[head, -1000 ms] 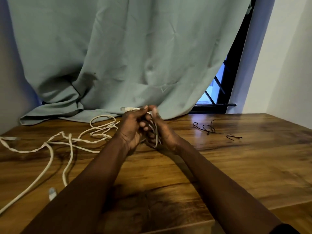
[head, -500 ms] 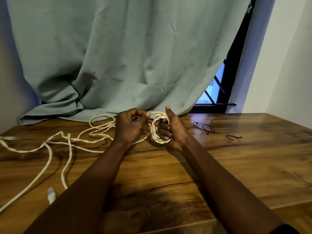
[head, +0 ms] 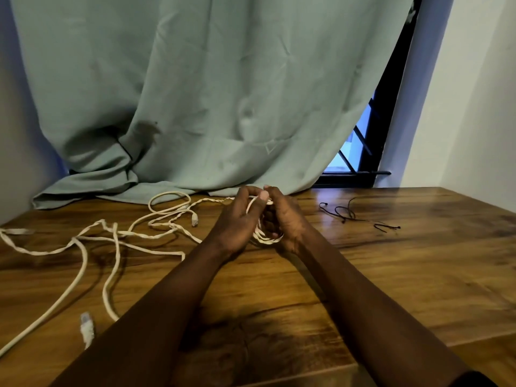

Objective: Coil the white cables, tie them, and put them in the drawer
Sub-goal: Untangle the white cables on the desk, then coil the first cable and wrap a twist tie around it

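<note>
Item: white cable [head: 111, 233], coiling step in hand; tying and stowing not yet done. Location: near end wound into a small coil [head: 268, 239] held upright between the two hands just above the tabletop [head: 391, 275], at its middle and toward the back edge; the remainder trails leftward in loose, crossing loops over the wood. Left hand [head: 237, 219]: fingers [head: 248, 192] curled, pinching the feeding strand against the top of the coil. Right hand [head: 286, 219]: fingers closed round the gathered turns from the far side, with the lower arcs showing under the palm. Material: thin round cord, off-white and matt, parts of it twisted in a rope-like spiral; pliable, and judged springy enough to slip open if released. Fittings: pale, blocky moulded plugs, one [head: 87, 328] near the front left and another [head: 194, 220] among the loops. Ties: slim black ties [head: 343, 213], wiry and curled, lying to the right, well apart from the hands. Surface: dark wood-grain tabletop, smooth and glossy. Backdrop: grey-green curtain [head: 195, 93], soft and creased, its hem bunched on the back edge. Drawer: not in view. Next move, as judged: draw more slack in from the left and lay another turn evenly, keeping the right-hand grip firm so that the coil holds.
</note>
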